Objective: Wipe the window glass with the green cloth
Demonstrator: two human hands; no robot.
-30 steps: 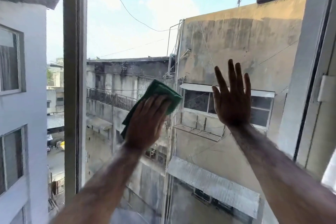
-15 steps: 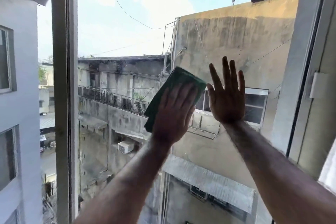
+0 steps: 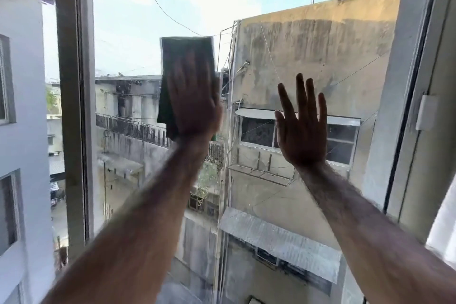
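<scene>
Stained concrete building (image 3: 320, 57) beyond window glass (image 3: 148, 44). Left hand (image 3: 195, 106) flat, fingers straight, pressing green cloth (image 3: 187, 52) to glass. Right hand (image 3: 302, 131) splayed flat on glass, beside left.

left hand (image 3: 195, 103) flat on cloth (image 3: 186, 57) against window glass (image 3: 246, 180), right hand (image 3: 302, 136) beside it, frame post (image 3: 74, 106) far left

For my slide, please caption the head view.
Left hand presses the green cloth on the window glass; right hand spread open beside it.

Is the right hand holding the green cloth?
No; the left hand presses the green cloth to the glass, the right hand is bare.
</scene>
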